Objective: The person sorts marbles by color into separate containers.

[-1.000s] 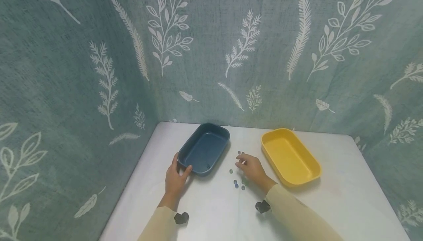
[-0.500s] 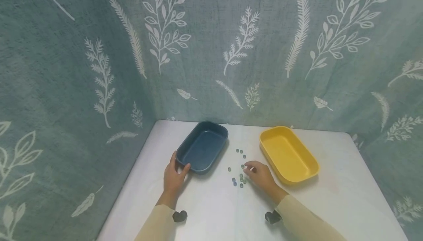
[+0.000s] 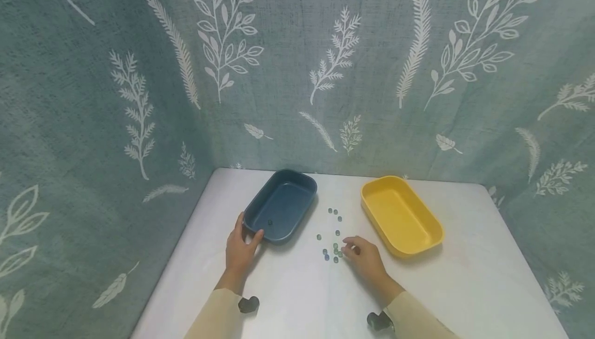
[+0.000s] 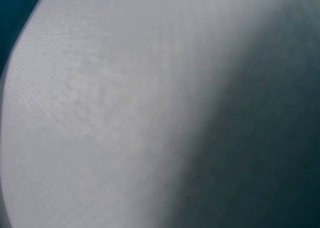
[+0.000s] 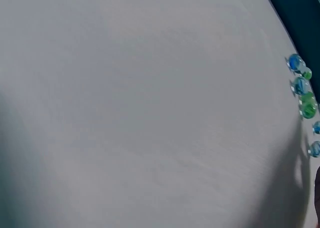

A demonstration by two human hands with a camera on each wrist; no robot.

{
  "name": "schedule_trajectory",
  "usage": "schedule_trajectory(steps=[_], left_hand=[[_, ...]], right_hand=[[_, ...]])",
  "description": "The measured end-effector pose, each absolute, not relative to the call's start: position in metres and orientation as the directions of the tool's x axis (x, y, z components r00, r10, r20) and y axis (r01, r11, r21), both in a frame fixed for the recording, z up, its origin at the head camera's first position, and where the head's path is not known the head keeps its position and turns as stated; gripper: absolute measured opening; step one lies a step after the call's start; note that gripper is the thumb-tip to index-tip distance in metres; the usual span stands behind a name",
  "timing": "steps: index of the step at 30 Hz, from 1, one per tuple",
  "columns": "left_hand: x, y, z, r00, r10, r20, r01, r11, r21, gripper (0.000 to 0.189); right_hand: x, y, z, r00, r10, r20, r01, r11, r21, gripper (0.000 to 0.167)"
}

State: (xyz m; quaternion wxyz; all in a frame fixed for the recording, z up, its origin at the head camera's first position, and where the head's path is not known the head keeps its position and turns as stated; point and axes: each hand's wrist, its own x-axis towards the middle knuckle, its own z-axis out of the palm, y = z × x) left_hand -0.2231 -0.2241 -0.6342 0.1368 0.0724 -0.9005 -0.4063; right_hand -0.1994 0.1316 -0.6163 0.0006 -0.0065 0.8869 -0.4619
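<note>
My left hand (image 3: 239, 253) holds the near left corner of a dark blue tray (image 3: 304, 215), thumb at the near rim and fingers along the outer side. Inside that tray lies one small dark marble (image 3: 269, 222). Several glass marbles with blue and green swirls lie loose on the white table, among them a green marble (image 5: 308, 110) and a blue marble (image 5: 295, 61) at the right wrist view's edge. Right beside the near cluster is my right hand (image 3: 367, 261), its fingers loosely bent, thumb and index tips apart, no marble showing between them.
A yellow tray (image 3: 400, 215) stands on the right of the white table (image 3: 297, 303), behind my right hand. Leaf-patterned green cloth (image 3: 279, 70) hangs close behind the table and along its left side. The left wrist view shows mostly blurred white surface and shadow.
My right hand has drawn back toward me, from the far marbles to the near cluster. The marble in the blue tray has shifted leftward. My left hand keeps its hold on the tray.
</note>
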Motion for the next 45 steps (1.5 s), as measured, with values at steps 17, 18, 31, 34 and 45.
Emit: schedule_trajectory(steps=[17,18,31,34,45], left_hand=[[-0.225,-0.226,-0.638,-0.947,-0.241,0.213,-0.002,0.666,0.746,0.087],[-0.225,-0.226,-0.638,-0.946,-0.241,0.215,0.001,0.665,0.747,0.087],[-0.226,-0.224,-0.639,-0.943,-0.245,0.224,0.002,0.671,0.741,0.087],[-0.225,-0.225,-0.64,-0.945,-0.243,0.219,0.0,0.668,0.744,0.088],[-0.227,-0.226,-0.639,-0.946,-0.246,0.213,-0.002,0.659,0.752,0.088]], right_hand=[[-0.187,0.126,-0.633,-0.997,-0.044,0.065,-0.078,0.636,-0.768,0.022],[-0.187,0.126,-0.634,-0.996,-0.049,0.074,-0.089,0.643,-0.761,0.022],[-0.184,0.121,-0.64,-0.992,-0.075,0.106,-0.126,0.751,-0.648,0.025],[-0.183,0.12,-0.641,-0.992,-0.078,0.102,-0.126,0.763,-0.635,0.025],[-0.186,0.117,-0.642,-0.989,-0.066,0.13,-0.135,0.75,-0.648,0.022]])
